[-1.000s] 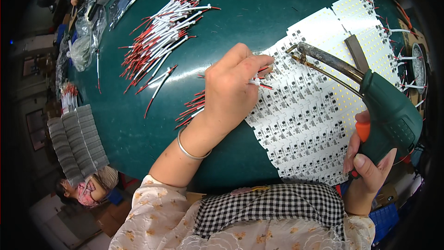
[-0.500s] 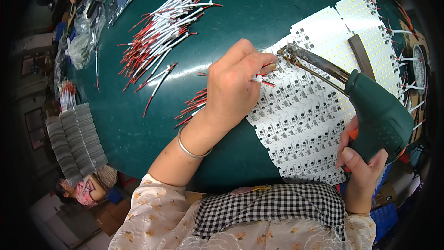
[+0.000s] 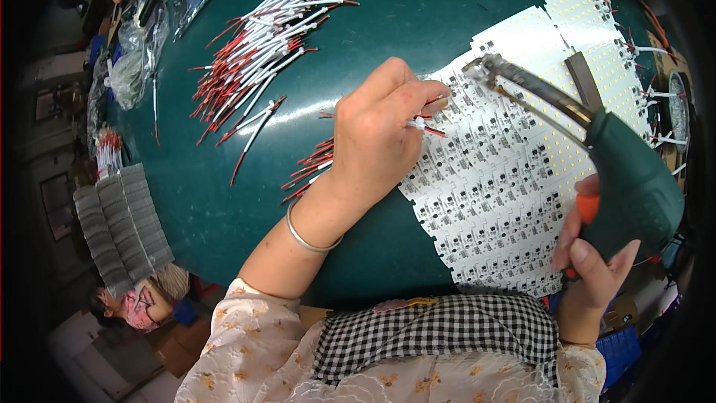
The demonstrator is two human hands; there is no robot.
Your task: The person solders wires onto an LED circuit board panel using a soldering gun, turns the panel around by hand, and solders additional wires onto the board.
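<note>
The left hand [image 3: 373, 142] is closed in a pinch on a short wire [image 3: 425, 128], red at the tips with a white sleeve, and holds its end down on the board panel [image 3: 492, 179]. The right hand [image 3: 593, 269] is wrapped around the grip of a green soldering gun [image 3: 634, 179], a finger lying by the orange trigger [image 3: 587, 207]. The gun's long metal tip [image 3: 496, 69] comes down on the panel just beside the left fingertips [image 3: 436, 93], at the spot where the wire meets it. With fingers and hot tip this near each other, a small slip of either hand could bring skin against the metal, I judge; a shaky pinch could also let the wire slide off its pad, and a tip held too long may scorch the thin board. The panel is a flat white sheet of many small boards joined in rows, dotted with dark parts near the person and with tiny pale squares farther off. A few more wires [image 3: 309, 168] lie beneath the left wrist, which wears a thin metal bangle [image 3: 309, 237]. Farther out on the smooth, glossy dark-green tabletop [image 3: 224, 201] sits a loose fan of like wires [image 3: 261, 60], thin and stiff. Clear plastic bags [image 3: 142, 52] crumple at the far left edge.
</note>
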